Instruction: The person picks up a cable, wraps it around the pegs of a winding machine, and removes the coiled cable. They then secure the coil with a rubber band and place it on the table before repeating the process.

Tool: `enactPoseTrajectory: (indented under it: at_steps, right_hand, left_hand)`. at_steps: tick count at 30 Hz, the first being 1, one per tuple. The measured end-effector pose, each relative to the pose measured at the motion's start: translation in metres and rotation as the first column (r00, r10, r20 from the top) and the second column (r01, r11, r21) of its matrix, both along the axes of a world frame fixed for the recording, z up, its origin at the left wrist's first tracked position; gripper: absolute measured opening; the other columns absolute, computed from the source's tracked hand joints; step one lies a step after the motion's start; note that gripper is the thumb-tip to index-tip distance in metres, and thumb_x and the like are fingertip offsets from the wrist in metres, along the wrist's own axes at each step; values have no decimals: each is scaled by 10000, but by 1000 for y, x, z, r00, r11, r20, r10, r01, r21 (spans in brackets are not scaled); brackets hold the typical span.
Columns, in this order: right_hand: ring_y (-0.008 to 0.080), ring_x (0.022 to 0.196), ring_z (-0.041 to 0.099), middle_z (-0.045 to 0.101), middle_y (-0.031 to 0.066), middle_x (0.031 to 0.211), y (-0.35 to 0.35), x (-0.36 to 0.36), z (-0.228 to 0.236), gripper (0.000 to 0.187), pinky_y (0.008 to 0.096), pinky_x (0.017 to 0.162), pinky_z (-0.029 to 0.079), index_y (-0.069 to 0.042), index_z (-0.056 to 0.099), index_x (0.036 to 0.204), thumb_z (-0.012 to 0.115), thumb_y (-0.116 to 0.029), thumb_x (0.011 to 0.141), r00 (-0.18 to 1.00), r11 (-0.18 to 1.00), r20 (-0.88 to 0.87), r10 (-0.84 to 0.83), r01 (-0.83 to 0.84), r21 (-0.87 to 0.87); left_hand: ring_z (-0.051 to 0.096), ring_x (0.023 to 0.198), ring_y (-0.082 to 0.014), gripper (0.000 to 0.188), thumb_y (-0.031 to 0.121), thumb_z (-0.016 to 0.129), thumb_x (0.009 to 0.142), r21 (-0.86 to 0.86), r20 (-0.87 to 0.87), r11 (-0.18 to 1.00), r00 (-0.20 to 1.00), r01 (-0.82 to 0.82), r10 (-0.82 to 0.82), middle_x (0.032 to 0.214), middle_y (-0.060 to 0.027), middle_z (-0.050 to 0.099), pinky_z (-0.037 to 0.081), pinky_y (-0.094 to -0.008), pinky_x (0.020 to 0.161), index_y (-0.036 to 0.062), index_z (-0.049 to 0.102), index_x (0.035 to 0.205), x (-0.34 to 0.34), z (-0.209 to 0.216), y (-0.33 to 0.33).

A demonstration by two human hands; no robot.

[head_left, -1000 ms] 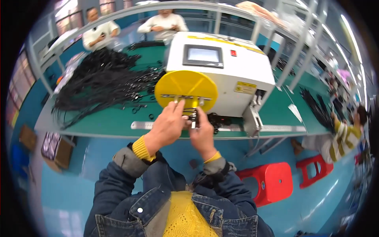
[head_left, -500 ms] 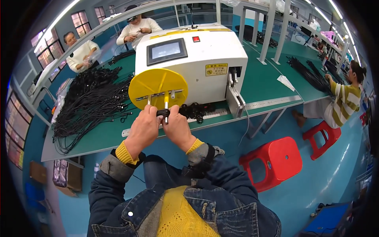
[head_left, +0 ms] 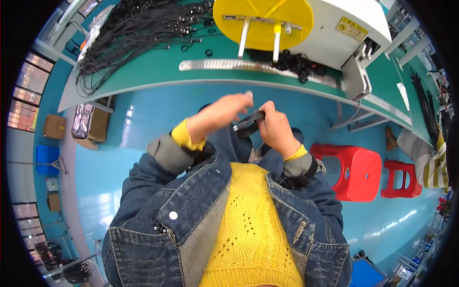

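A small coil of black cable (head_left: 249, 123) is in my right hand (head_left: 276, 128), pinched between thumb and fingers in front of my body. My left hand (head_left: 221, 111) is just beside the coil, apart from it, with its fingers stretched out and nothing visible in them. Beyond the hands, a yellow disc (head_left: 263, 16) with two metal posts (head_left: 244, 38) is mounted on the front of a white machine (head_left: 330, 40). No cable is on the posts. Below the disc lies a heap of small black loops (head_left: 291, 66).
Long black cables (head_left: 138, 36) are piled on the green table (head_left: 138, 74) at the left. A steel ruler (head_left: 205, 64) runs along its front edge. Red stools (head_left: 366, 174) stand to my right, near a person in a striped top (head_left: 434, 167). Cardboard boxes (head_left: 98, 125) are under the table.
The coil has come off the metal posts and moved toward me in my right hand. My left hand has drawn back and released the coil. The view has tilted downward.
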State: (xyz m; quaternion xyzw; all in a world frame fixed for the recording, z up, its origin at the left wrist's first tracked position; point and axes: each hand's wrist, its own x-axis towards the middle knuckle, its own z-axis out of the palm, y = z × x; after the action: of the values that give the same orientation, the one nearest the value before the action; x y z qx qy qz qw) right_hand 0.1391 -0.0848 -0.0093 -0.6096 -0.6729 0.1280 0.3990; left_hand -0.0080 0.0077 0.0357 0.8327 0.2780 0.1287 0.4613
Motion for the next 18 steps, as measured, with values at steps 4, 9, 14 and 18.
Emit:
enactPoseTrajectory:
  at_steps: [4,9,14,18]
  right_hand:
    - [404,660,554,559,211,674,6,1,-7,171,442,546,433,-17,408,857,536,-28,745,991,999,-123,50,-48,20]
    - [411,658,551,560,202,670,5,4,-23,162,426,533,428,-18,406,851,528,-24,745,974,992,-192,119,-126,-27]
    - [422,654,549,560,219,664,2,2,-34,166,458,549,425,-5,388,837,521,-49,747,964,984,-211,163,-175,-38]
    - [409,639,551,558,194,646,4,4,-35,179,443,526,421,-9,396,844,537,-48,741,973,991,-187,137,-137,11]
  left_hand:
    - [594,853,-231,393,374,455,893,-833,43,554,997,2,62,986,-109,567,487,-308,573,9,531,1017,3,-2,-6]
    - [618,726,-173,346,339,524,866,-851,-72,518,959,83,-272,898,-95,593,494,-264,520,26,545,1012,4,-11,-2]
    - [618,639,-147,358,339,581,832,-690,-390,722,863,-43,-321,781,-77,604,487,-236,493,26,547,1002,11,-9,1]
    - [595,594,-120,361,351,603,812,-659,-302,752,909,18,-287,704,-60,599,465,-219,461,28,550,964,11,-23,1]
